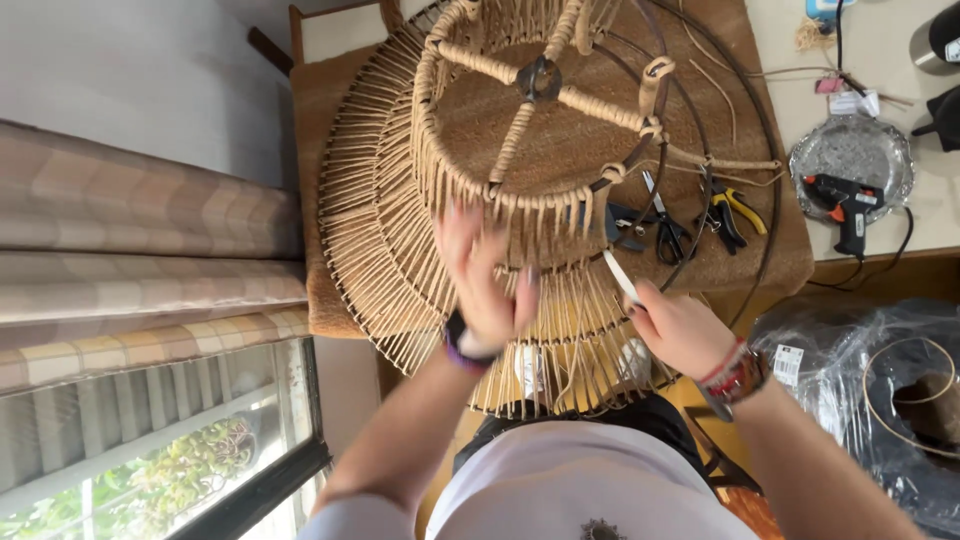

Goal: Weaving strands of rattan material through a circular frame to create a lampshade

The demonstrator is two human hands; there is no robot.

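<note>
A large tiered lampshade frame (400, 190) wrapped in tan cord rests on a brown mat, tilted toward me. My left hand (483, 280) is blurred with motion, its fingers spread against the wrapped cords of the middle tier; whether it grips a cord I cannot tell. My right hand (680, 325) is closed around a thin white tool (620, 277) whose tip points up at the frame's lower ring. The frame's hub (538, 78) with cord-wrapped spokes shows at the top.
Scissors (665, 225) and yellow-handled pliers (735, 208) lie on the mat inside the bare wire rings. A glue gun (840, 200) sits on a silver tray (895, 150) at right. Plastic-wrapped hoops (900, 390) lie lower right. A striped curtain and window fill the left.
</note>
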